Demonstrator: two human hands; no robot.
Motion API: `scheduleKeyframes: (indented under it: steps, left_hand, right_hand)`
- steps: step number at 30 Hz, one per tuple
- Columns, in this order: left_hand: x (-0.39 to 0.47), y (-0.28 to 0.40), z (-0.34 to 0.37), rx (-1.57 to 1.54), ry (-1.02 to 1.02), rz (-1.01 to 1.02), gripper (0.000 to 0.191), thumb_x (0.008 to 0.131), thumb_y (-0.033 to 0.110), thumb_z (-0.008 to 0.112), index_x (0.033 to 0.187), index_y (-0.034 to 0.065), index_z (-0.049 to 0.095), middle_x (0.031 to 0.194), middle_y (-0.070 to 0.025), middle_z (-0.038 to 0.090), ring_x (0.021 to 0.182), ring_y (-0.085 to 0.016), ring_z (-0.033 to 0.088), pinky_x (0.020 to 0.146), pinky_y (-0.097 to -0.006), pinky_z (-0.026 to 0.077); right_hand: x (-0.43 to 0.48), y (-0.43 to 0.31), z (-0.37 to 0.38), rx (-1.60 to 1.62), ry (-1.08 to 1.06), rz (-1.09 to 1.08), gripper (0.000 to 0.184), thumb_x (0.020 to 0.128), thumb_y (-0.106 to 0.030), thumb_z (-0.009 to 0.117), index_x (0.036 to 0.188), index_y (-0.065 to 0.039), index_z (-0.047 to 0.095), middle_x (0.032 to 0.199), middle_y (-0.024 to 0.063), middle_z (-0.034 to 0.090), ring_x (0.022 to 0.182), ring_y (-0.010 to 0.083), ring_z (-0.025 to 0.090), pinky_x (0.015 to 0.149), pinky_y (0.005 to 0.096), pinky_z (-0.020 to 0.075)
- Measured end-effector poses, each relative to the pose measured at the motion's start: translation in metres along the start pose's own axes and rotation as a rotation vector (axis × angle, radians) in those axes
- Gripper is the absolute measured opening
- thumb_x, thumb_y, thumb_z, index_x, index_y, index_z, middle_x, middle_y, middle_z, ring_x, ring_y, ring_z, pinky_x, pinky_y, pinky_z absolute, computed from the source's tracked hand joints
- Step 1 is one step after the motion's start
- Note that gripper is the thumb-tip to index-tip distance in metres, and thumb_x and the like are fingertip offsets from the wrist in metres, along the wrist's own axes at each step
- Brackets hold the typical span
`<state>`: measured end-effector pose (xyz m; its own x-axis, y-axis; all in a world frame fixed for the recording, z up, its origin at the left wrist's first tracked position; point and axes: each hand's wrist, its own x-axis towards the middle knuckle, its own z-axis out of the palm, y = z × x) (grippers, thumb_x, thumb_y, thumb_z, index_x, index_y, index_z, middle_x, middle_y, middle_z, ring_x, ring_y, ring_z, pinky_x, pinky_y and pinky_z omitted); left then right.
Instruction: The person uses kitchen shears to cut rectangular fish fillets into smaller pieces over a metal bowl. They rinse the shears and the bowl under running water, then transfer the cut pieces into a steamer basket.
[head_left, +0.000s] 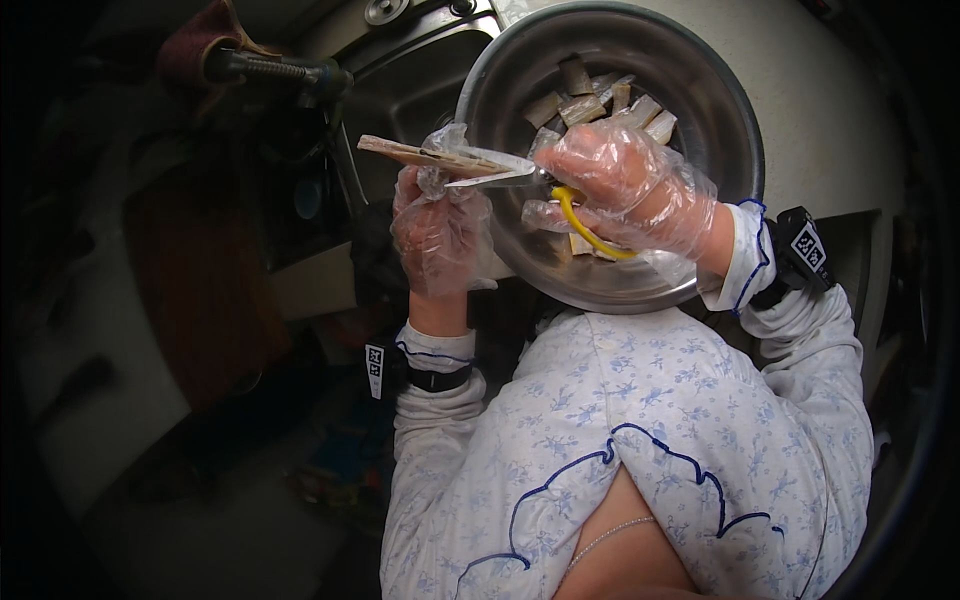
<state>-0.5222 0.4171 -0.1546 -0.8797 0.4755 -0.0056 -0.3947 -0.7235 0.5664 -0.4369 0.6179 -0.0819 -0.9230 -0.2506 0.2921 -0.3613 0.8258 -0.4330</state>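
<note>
My left hand (442, 232), in a clear plastic glove, grips a flat length of fish (397, 152) at the left side of a large metal bowl. A pair of scissors with a yellow handle (585, 229) is in my gloved right hand (630, 176) over the bowl. The open blades lie along the near end of the fish length, one against its upper side and one below it. Cut fish pieces (582, 110) are heaped at the far side of the bowl (756, 157), and a few more show under my right hand. Part of the handle is hidden by my fingers.
A stainless steel sink (405, 82) adjoins the bowl on the left. Beyond it stands a fitting with a coiled metal spring (277, 67) and a dark red cloth (196, 52). The pale counter (817, 135) extends right of the bowl.
</note>
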Motion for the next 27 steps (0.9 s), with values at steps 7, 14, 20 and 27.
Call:
scheduleKeyframes:
  steps: [7, 14, 20, 27]
  left_hand:
    - [-0.004, -0.003, -0.006, -0.196, -0.016, -0.052, 0.036, 0.086, 0.003, 0.058, 0.121, 0.0, 0.049, 0.114, -0.0147, 0.057, 0.1, -0.02, 0.06, 0.083, -0.0278, 0.055]
    - [-0.005, -0.003, -0.016, -0.211, -0.056, -0.078, 0.037, 0.087, 0.0, 0.054, 0.123, 0.0035, 0.047, 0.121, -0.0131, 0.054, 0.108, -0.021, 0.056, 0.09, -0.0304, 0.051]
    - [-0.006, -0.003, -0.016, -0.214, -0.031, -0.075, 0.036, 0.086, 0.0, 0.055, 0.121, 0.0032, 0.048, 0.117, -0.0128, 0.056, 0.105, -0.02, 0.058, 0.088, -0.0293, 0.052]
    - [-0.005, 0.002, -0.024, -0.22, -0.035, -0.133, 0.035, 0.085, -0.002, 0.057, 0.118, 0.0035, 0.05, 0.113, -0.0106, 0.058, 0.101, -0.018, 0.059, 0.089, -0.028, 0.052]
  right_hand:
    - [0.007, -0.003, -0.002, 0.037, 0.036, -0.046, 0.034, 0.071, -0.015, 0.073, 0.098, -0.003, 0.057, 0.081, 0.0138, 0.057, 0.074, 0.0303, 0.057, 0.065, 0.0392, 0.0472]
    - [0.007, -0.004, 0.0, 0.047, -0.019, 0.0, 0.029, 0.073, -0.015, 0.071, 0.097, -0.004, 0.058, 0.08, 0.0127, 0.059, 0.074, 0.03, 0.059, 0.063, 0.0382, 0.049]
    - [0.004, 0.001, 0.008, 0.13, -0.04, 0.005, 0.025, 0.078, -0.019, 0.069, 0.095, -0.006, 0.057, 0.079, 0.0117, 0.059, 0.072, 0.0285, 0.061, 0.059, 0.0375, 0.05]
    - [0.009, -0.003, 0.015, 0.14, 0.005, -0.028, 0.028, 0.076, -0.014, 0.073, 0.098, -0.003, 0.058, 0.072, 0.0116, 0.056, 0.064, 0.0274, 0.055, 0.056, 0.0363, 0.0425]
